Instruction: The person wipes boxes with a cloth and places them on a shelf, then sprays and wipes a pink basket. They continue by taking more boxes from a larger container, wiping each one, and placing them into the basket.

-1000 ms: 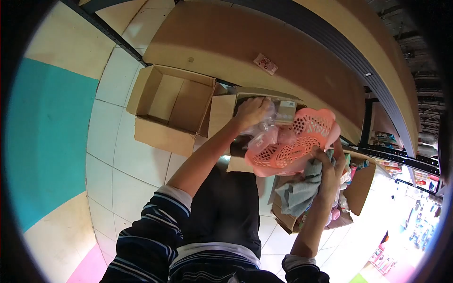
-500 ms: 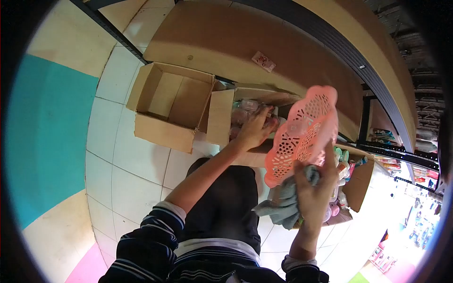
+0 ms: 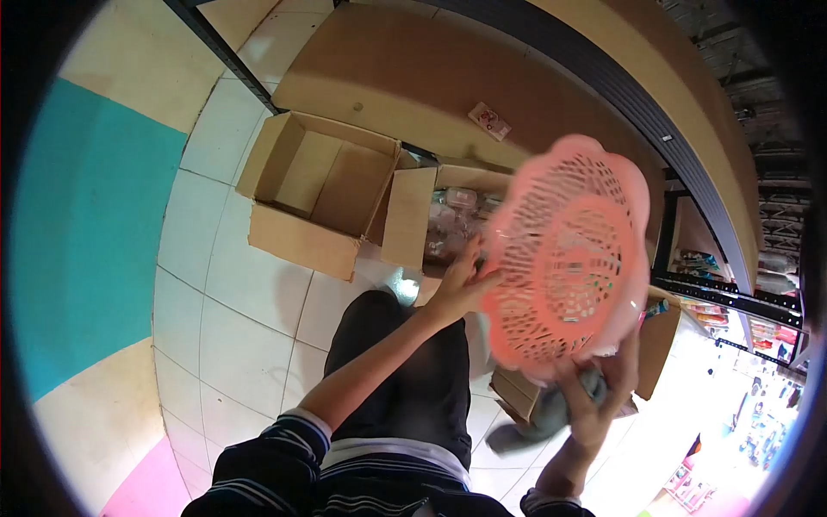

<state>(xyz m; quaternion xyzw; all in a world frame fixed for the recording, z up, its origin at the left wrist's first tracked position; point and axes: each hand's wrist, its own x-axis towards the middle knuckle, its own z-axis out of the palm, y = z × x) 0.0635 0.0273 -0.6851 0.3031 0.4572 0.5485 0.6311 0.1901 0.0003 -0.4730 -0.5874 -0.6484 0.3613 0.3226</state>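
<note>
A round pink plastic basket [image 3: 575, 258] with a scalloped rim and cut-out pattern is tilted up, its flat face toward me. My right hand [image 3: 594, 401] grips its lower rim and holds a grey-green cloth [image 3: 551, 412], which hangs below the basket. At the left rim is my left hand [image 3: 457, 289], its thumb overlapping the basket's face and its other fingers at the edge. Just beyond that hand stands an open cardboard box [image 3: 408, 217] of clear plastic containers [image 3: 461, 200], partly hidden by the basket.
An open cardboard box [image 3: 297, 237] with nothing visible inside stands at the left. Behind the basket is another carton [image 3: 659, 349], mostly covered. A small red-and-white packet [image 3: 489, 121] lies on the brown shelf board [image 3: 396, 82]. A dark metal shelf post [image 3: 228, 56] rises at upper left.
My left hand has come out of the container box and moved to the basket's left rim. The basket has turned to show its face more fully, and the cloth has shifted lower right.
</note>
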